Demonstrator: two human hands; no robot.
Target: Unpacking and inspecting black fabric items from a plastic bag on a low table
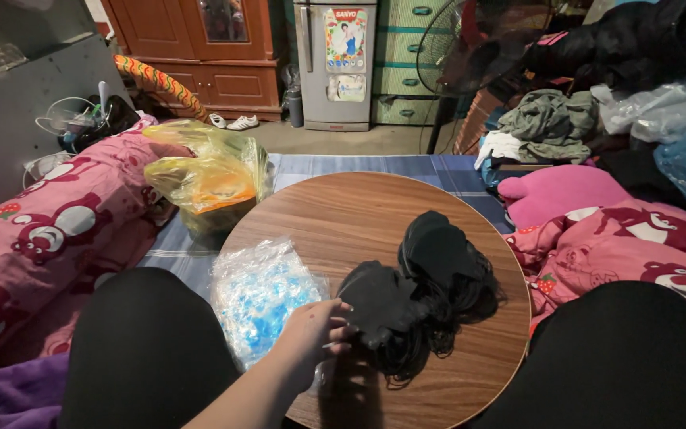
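Observation:
My left hand [315, 330] reaches in from the lower left and pinches the left edge of a black face mask [379, 302]. That mask lies on a pile of black masks [438, 254] with tangled ear loops, in the middle of a round wooden table [343, 210]. Just left of my hand, at the table's left rim, lies a clear plastic bag of blue-and-white pieces [260, 290]. My knees in black trousers frame the table at both sides. My right hand is out of sight.
A yellow plastic bag [208, 179] sits on the blue mat beyond the table's left edge. Pink patterned bedding [49, 230] lies at left and right. A standing fan [458, 48], a small fridge [335, 63] and a wooden cabinet [200, 48] stand at the back.

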